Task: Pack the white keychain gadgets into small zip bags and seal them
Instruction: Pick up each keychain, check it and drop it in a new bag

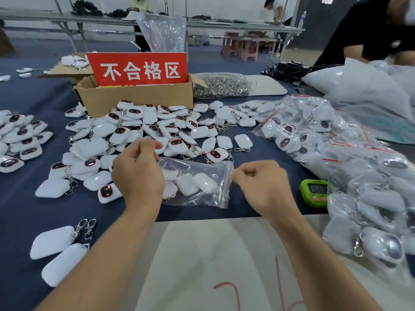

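Observation:
A clear zip bag (202, 176) stretches sideways between my hands, a little above the blue table. White keychain gadgets (190, 184) show through it. My left hand (138, 171) pinches the bag's left end with curled fingers. At the opposite end my right hand (260, 182) pinches the red-lined zip edge. Behind the bag a big heap of loose white gadgets (157, 129) with dark oval screens and metal clips covers the table.
A cardboard box (134, 97) with a red sign stands behind the heap, a bag of metal clips (221, 85) beside it. Filled zip bags (336, 153) pile up at right. A green timer (314, 191) sits nearby. Two loose gadgets (58, 252) lie at front left. A person in black (379, 28) is at far right.

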Available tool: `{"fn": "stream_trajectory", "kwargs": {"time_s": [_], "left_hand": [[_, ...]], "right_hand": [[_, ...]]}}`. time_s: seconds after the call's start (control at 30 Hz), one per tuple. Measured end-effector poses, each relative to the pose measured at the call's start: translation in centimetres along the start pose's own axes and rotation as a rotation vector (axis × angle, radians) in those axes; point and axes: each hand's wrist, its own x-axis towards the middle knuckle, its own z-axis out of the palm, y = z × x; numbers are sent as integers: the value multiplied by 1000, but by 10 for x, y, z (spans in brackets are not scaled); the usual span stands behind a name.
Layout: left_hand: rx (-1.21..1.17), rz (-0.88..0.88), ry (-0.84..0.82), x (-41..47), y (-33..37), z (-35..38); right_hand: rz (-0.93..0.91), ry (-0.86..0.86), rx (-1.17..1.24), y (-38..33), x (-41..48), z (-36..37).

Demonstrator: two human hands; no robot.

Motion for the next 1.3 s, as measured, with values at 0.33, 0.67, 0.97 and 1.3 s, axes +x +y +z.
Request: {"fn": "stream_trajectory", "kwargs": {"time_s": [0.33,0.67,0.97,1.3], "left_hand": [[10,-40,63,4,-3,-1],[184,171,-9,1,-7,0],[799,578,-646,-34,-18,20],[868,566,-699,-28,-20,21]], "right_hand": [[-56,42,143,2,40,22],[-266,-207,-154,5,56,28],[-102,-52,-81,14,40,19],[-158,58,-312,8,9,2]]}}
